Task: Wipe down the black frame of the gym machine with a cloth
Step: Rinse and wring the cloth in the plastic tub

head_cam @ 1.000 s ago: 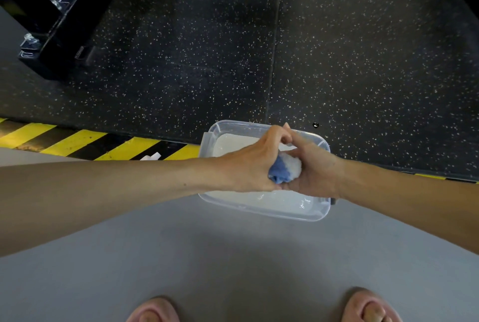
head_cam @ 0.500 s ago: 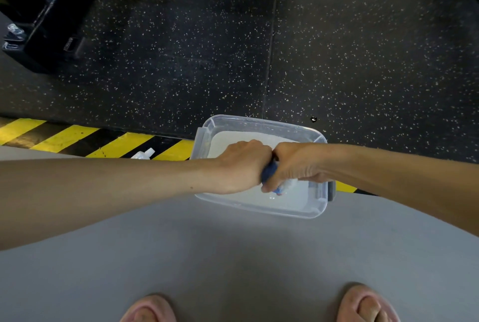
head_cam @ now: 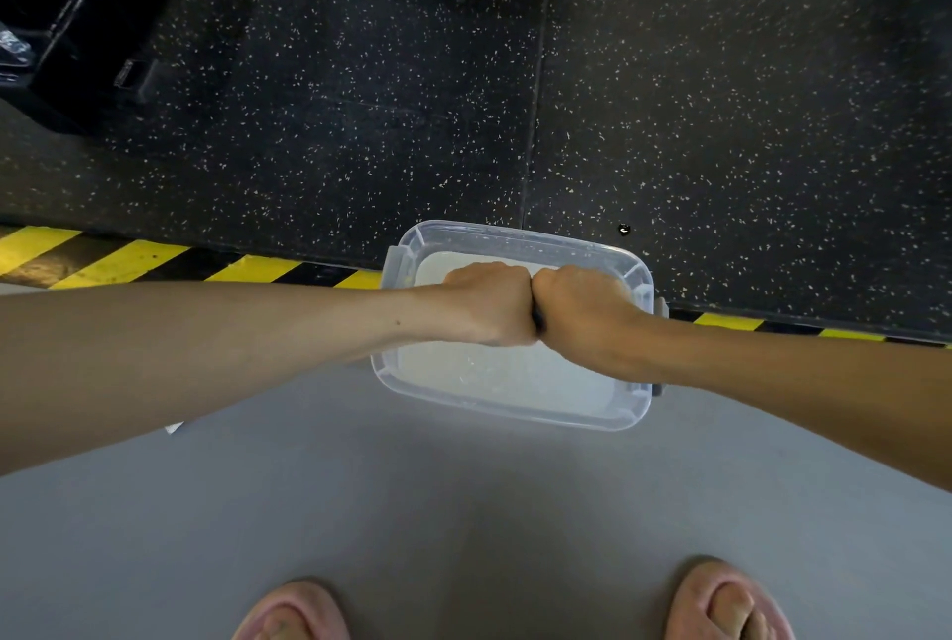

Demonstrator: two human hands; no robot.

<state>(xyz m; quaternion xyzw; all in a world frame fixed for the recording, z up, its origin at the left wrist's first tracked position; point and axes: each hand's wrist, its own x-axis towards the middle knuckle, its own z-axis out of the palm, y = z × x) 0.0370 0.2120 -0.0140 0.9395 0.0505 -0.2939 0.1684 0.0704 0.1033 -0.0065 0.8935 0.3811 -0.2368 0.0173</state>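
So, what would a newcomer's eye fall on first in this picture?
The left hand and right hand, fisted together at the centre, grip a dark cloth, only a sliver showing, above a clear plastic tub of cloudy water. Next come the yellow-black stripe across the floor and the black frame at top left.

The tub (head_cam: 494, 406) is clear, glossy plastic, its pale inside glinting. Beyond it the floor mat (head_cam: 721, 98) is matt black rubber, grainy with pale flecks; the near floor (head_cam: 463, 510) is smooth matt grey. The hazard stripe (head_cam: 129, 261) looks scuffed. Far left, the frame (head_cam: 77, 21) is black painted metal with a shiny bolt (head_cam: 13, 47). The cloth (head_cam: 538, 319) shows only a dark sliver.
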